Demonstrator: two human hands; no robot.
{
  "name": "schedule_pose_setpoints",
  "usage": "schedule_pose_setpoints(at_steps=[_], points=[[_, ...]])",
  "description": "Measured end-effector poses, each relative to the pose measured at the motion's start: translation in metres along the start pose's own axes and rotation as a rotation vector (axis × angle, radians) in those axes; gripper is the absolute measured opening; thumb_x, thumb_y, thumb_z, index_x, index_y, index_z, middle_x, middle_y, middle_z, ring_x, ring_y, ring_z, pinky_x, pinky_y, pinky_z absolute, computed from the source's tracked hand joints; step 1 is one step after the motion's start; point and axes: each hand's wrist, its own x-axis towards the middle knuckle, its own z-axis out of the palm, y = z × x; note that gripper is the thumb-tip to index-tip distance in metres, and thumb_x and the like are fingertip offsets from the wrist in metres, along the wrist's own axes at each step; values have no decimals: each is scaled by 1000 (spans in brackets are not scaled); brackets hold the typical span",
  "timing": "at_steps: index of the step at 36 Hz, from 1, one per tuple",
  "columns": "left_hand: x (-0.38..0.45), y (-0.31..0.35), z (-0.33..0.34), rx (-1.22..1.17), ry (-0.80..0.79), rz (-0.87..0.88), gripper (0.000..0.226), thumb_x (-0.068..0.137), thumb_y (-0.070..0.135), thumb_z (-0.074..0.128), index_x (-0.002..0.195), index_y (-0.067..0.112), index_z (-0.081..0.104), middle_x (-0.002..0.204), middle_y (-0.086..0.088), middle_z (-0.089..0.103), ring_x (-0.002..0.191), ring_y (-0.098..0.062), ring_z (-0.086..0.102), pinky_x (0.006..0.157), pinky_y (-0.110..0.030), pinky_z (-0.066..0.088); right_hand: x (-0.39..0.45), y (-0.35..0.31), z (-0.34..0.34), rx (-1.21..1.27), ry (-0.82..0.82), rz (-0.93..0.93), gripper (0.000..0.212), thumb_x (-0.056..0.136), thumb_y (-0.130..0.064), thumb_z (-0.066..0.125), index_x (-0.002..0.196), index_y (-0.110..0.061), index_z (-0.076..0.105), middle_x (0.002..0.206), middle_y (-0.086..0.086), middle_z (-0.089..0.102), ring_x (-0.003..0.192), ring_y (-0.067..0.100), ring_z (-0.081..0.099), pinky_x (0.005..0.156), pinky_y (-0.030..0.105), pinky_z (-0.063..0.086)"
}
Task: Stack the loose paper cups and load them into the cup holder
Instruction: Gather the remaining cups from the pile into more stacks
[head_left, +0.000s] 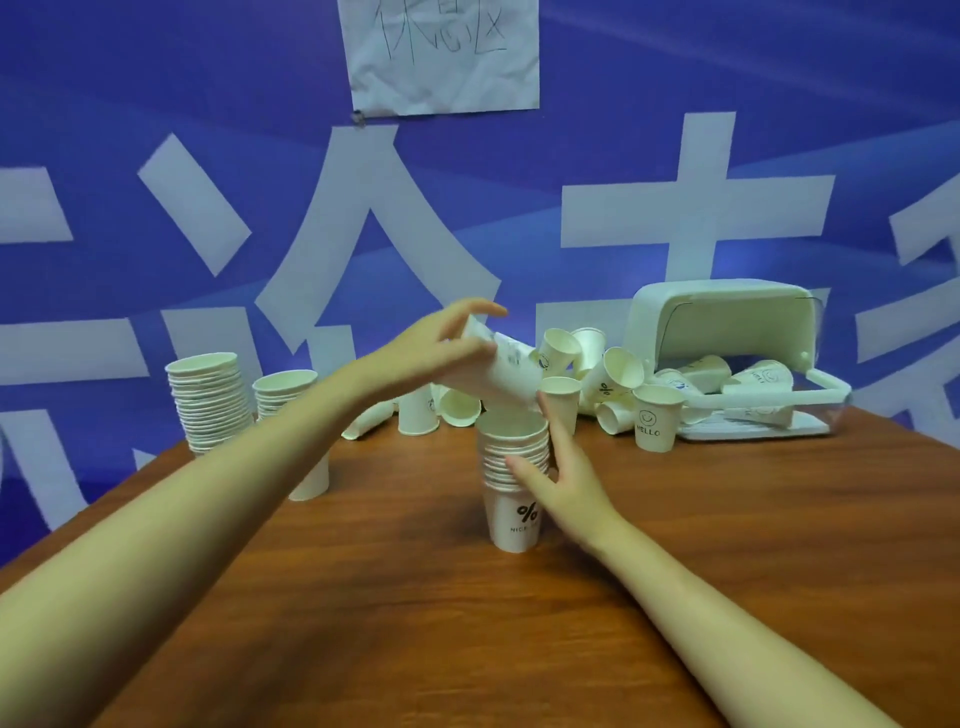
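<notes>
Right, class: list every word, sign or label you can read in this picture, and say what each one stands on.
"HELLO", under a smiley face: on the upright paper cup by the cup holder.
"%" sign: on the bottom cup of the middle stack; the small line below starts "NICE", the rest is hidden by the right hand.
Handwriting on the paper sheet on the wall: unreadable.
Large white characters on the blue backdrop: cropped, unreadable.

Wooden table (415, 597); blue banner (156, 130) with white characters; crumpled paper sheet (444, 57).
</notes>
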Motion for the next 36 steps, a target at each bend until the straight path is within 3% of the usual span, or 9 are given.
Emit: schedule_pose_setpoints(at_steps=[3, 7, 12, 16, 21, 26, 30, 32, 36], points=[[-1, 14, 11, 303, -170, 45, 44, 91, 32, 56, 134, 33, 50, 131, 15, 48, 124, -7, 43, 102, -28, 36, -1, -3, 1, 16, -26, -13, 80, 81, -48, 63, 150, -29, 28, 139, -20, 51, 129, -4, 46, 103, 19, 40], [1, 20, 21, 411, -253, 38, 53, 93, 27, 59, 142, 35, 42, 129, 11, 44, 119, -4, 40, 97, -19, 28, -2, -5, 1, 36, -23, -5, 80, 79, -52, 64, 147, -39, 24, 135, -32, 45, 127, -12, 43, 100, 11, 38], [-5, 2, 30, 137, -12, 62, 53, 83, 29, 75, 129, 30, 50, 127, 12, 48, 113, 1, 51, 93, -21, 43, -1, -2, 1, 43, -11, 12, 82, 79, -52, 66, 149, -32, 29, 142, -18, 48, 130, -7, 43, 105, 21, 38], [-15, -16, 35, 20, 124, 96, 30, 84, 24, 75, 111, 22, 62, 111, 16, 62, 108, 1, 58, 97, -28, 47, -1, -3, 1, 18, -8, -4, 71, 85, -43, 63, 146, -36, 26, 147, -19, 39, 133, -14, 34, 103, 6, 30], [-30, -33, 41, -58, 132, 138, 32, 91, 12, 66, 118, 26, 60, 117, 17, 61, 109, 3, 57, 85, -14, 47, -1, -5, 4, 20, -28, -17, 61, 87, -54, 49, 143, -41, 28, 154, -10, 36, 141, -4, 30, 115, 21, 27], [-37, -44, 47, -111, 165, 170, 53, 81, 15, 58, 133, 24, 51, 135, 6, 52, 128, -8, 48, 99, -23, 45, -2, -4, 4, 35, -38, -20, 62, 90, -52, 46, 147, -33, 30, 153, -12, 38, 140, -3, 31, 117, 28, 28], [-40, -51, 54, -48, 157, 248, 54, 82, 27, 53, 135, 35, 48, 142, 7, 49, 135, -12, 42, 106, -30, 40, -2, -3, 4, 60, -37, -13, 59, 90, -52, 45, 145, -34, 30, 153, -11, 37, 141, -2, 31, 116, 24, 28], [-38, -55, 53, 43, 162, 257, 54, 83, 33, 52, 137, 29, 50, 144, 7, 49, 136, -8, 40, 107, -25, 39, -2, -3, 3, 73, -40, -15, 56, 93, -47, 46, 145, -33, 30, 151, -16, 37, 140, -5, 31, 113, 18, 28], [-33, -55, 47, 272, 72, 284, 48, 90, 40, 45, 136, 28, 53, 140, 12, 52, 131, -5, 43, 110, -34, 36, -2, -1, 3, 91, -42, -37, 52, 97, -32, 45, 147, -25, 34, 145, -22, 43, 136, -6, 37, 107, 12, 31]])
